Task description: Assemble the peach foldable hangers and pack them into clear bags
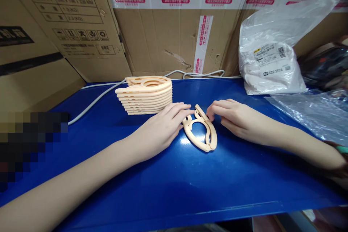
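A cream plastic folding clothes hanger lies on the blue table, its two arms swung together into a pointed loop. My left hand grips its left arm near the top, fingers reaching over the end. On the other side, the bent fingers of my right hand pinch the upper part of the right arm; the fingertips are partly hidden. Behind my left hand stands a neat stack of similar cream folded hangers.
Cardboard boxes wall off the back and left of the blue table. A white plastic bag with a label stands at the back right, clear plastic wrap beside it. A white cable runs along the back.
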Motion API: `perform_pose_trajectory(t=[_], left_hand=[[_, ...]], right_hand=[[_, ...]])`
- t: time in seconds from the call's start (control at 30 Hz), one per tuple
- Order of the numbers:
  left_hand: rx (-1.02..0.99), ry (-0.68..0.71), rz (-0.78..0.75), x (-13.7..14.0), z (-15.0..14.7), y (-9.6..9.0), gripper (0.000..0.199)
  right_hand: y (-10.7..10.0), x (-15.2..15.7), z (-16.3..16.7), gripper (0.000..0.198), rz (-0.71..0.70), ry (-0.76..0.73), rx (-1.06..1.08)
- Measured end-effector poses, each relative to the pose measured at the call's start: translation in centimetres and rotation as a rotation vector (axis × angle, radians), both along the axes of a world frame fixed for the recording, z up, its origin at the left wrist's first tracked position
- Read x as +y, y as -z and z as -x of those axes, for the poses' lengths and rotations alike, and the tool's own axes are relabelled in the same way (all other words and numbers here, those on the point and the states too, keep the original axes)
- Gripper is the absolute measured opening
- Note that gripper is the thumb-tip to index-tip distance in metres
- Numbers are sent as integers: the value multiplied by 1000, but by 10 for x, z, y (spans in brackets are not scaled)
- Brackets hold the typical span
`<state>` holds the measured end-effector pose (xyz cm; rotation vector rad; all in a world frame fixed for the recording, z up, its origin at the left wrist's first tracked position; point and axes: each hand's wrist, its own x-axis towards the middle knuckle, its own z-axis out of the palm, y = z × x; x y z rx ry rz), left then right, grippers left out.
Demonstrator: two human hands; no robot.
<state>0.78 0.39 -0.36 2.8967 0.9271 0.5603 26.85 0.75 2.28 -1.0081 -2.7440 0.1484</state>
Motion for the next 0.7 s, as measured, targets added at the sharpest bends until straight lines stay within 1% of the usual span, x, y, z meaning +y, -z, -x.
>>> perform_pose_trajectory(t=[0.1, 0.23, 0.4, 0.6, 0.7], left_hand=[[5, 6, 11, 0, 0, -2, 38], [-6, 16, 34, -1, 0, -4, 47], [-12, 18, 77, -5, 2, -5, 52], [-18, 25, 120, -9, 0, -7, 57], [-22, 14, 150, -12, -2, -8, 65]], right_hand=[[-1, 0, 0, 25, 34, -17, 21], [-1, 0, 0, 22, 88, -62, 14], [-2, -3, 1, 18, 124, -107, 36], [-4, -7, 4, 5, 173, -111, 63], [-4, -10, 5, 20, 218, -127, 77]])
